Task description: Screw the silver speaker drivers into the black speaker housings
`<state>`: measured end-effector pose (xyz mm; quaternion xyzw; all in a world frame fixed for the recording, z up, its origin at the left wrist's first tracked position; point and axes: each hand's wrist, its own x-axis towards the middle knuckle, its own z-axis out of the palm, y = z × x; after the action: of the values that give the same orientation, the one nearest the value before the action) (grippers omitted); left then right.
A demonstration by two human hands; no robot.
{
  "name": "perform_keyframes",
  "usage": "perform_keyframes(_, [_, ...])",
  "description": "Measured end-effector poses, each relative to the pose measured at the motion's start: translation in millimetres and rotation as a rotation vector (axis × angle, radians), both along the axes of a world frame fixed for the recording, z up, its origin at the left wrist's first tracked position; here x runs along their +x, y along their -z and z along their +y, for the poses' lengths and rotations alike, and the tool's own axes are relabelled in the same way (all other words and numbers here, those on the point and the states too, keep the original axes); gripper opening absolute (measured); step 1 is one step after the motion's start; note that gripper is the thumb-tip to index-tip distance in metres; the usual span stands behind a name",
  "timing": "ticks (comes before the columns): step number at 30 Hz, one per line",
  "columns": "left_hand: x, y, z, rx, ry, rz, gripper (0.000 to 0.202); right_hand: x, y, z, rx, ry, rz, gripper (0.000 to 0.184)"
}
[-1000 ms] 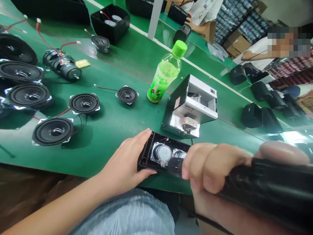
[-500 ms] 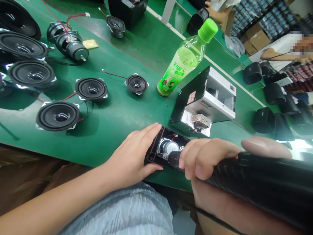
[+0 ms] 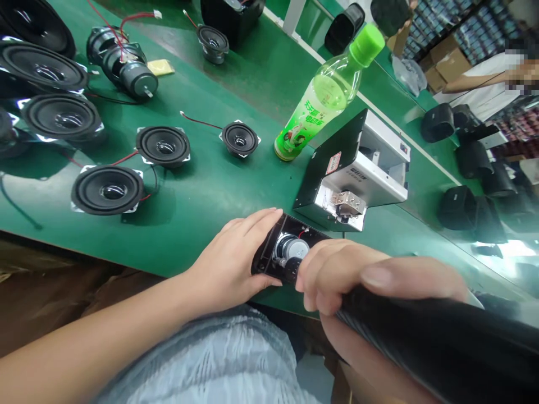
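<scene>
My left hand [image 3: 229, 264] grips the left end of a small black speaker housing [image 3: 269, 255] at the near edge of the green table [image 3: 210, 185]. Round metal driver backs [image 3: 290, 247] and a red wire show inside it. My right hand [image 3: 362, 286] is wrapped round a thick black power screwdriver [image 3: 442, 342], whose tip points down into the housing. A black-and-silver screw feeder box [image 3: 353, 174] stands just behind the housing.
A green drink bottle [image 3: 324, 98] stands behind the box. Several loose speaker drivers [image 3: 107, 189] with red wires lie at the left. Black speaker shells [image 3: 458, 205] line the right side. Another person's arm [image 3: 471, 81] shows at the far right.
The view has shifted a little, so the table things sit lower left in frame. My right hand with the screwdriver has moved slightly left over the housing. My left hand keeps its hold.
</scene>
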<state>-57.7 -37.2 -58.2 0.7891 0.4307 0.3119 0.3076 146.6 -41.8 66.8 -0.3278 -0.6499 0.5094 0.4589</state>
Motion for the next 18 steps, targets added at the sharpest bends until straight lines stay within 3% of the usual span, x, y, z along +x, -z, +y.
perform_keyframes(7, [-1,-4.9,3,-0.029,0.001,-0.028,0.112,-11,15.7,-5,0.101,0.011,0.094,0.028])
perform_keyframes(13, [1,-22.0,11,-0.064,0.074,0.083,0.14,-26,41.7,-5,0.308,0.161,0.245,0.022])
perform_keyframes(15, [1,-29.4,17,-0.041,0.151,0.162,0.134,-32,49.3,-8,0.351,0.25,0.32,0.036])
perform_keyframes(18, [2,-38.3,25,-0.035,0.236,0.236,0.122,-39,55.4,-11,0.267,0.36,0.345,0.061])
